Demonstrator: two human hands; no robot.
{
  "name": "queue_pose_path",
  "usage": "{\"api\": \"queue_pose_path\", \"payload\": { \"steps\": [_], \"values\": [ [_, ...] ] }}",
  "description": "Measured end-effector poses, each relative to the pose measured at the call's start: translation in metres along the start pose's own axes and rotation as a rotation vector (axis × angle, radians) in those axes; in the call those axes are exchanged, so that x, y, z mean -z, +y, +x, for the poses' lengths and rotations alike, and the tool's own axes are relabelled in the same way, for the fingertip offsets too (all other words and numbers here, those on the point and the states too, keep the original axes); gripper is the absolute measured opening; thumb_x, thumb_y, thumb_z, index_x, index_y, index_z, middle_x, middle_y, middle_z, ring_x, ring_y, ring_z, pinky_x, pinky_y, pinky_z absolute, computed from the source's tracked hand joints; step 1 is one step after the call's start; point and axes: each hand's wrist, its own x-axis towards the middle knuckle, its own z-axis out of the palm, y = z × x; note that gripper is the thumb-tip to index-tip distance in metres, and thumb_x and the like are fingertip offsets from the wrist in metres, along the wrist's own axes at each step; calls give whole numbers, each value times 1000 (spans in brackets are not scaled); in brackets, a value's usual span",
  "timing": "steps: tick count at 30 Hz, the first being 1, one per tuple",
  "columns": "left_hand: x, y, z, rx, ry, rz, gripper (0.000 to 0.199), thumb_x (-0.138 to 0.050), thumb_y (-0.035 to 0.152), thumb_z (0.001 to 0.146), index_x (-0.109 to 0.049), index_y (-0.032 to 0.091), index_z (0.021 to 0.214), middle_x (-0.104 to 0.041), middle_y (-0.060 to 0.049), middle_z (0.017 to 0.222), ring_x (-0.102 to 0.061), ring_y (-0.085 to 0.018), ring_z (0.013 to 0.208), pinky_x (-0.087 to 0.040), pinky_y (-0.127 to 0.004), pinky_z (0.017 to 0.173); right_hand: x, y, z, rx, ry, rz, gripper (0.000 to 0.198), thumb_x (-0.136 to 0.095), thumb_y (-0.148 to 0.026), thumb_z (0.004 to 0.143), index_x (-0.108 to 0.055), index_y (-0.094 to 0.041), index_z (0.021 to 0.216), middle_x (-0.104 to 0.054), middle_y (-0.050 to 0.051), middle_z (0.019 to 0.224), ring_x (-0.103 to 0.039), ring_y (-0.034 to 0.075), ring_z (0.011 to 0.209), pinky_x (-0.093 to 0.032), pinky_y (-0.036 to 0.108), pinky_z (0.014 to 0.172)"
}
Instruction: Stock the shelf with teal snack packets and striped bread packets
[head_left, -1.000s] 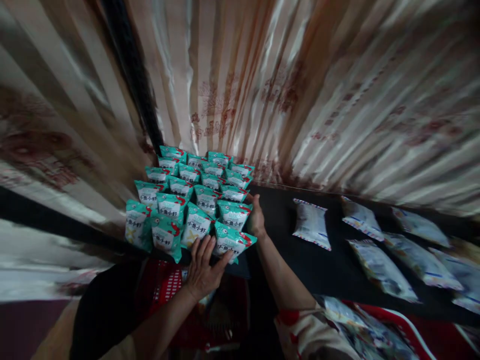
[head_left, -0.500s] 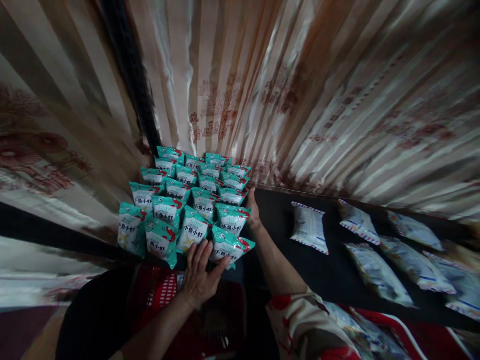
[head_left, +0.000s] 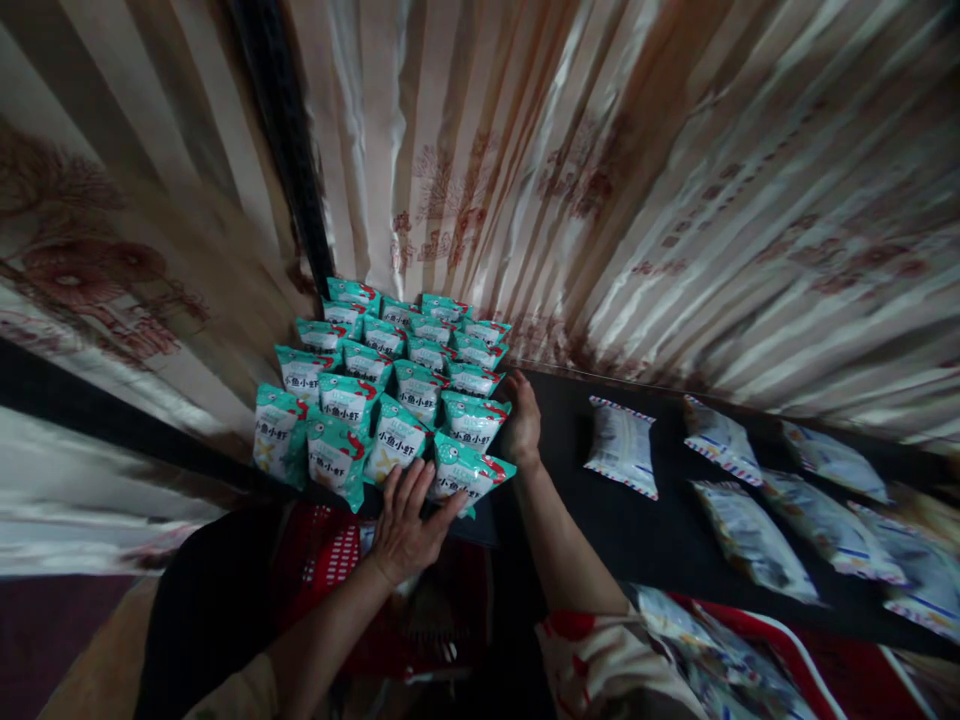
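Note:
Rows of small teal-and-white snack bags [head_left: 346, 402] stand upright, packed close together at the left end of a black shelf. My left hand [head_left: 409, 525] lies at their front edge, fingers stretched out, its fingertips against the lower part of the front bags. Beneath its thumb and fingers is the front right snack bag [head_left: 466, 475], which leans slightly. My right hand [head_left: 523, 420] is at the right side of the group, partly curled beside the bags, with its fingertips partly hidden behind them. Neither hand has a bag lifted.
On the black shelf [head_left: 559, 440] to the right lie several pale snack bags with striped edges [head_left: 622, 447]. A pleated patterned curtain [head_left: 442, 180] hangs behind, and a black post [head_left: 289, 140] rises at the corner. Red baskets [head_left: 795, 640] are below, one holding more bags.
The view has shifted, so the bags appear slightly higher and further right. My right hand has come forward along the side of the group. The left hand stays at the front bags.

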Motion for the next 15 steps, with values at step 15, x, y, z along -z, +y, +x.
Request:
{"api": "queue_pose_path", "payload": {
  "steps": [15],
  "values": [
    [15,1,2,-12,-80,-52,63,-59,21,75,-42,34,134,-20,-8,152,-22,-32,138,-22,-55,108,54,-20,-170,21,-121,-290,59,-57,-51,78,-48,-20,127,-52,12,133,-48,27,123,-39,45,102]
  ]
}}
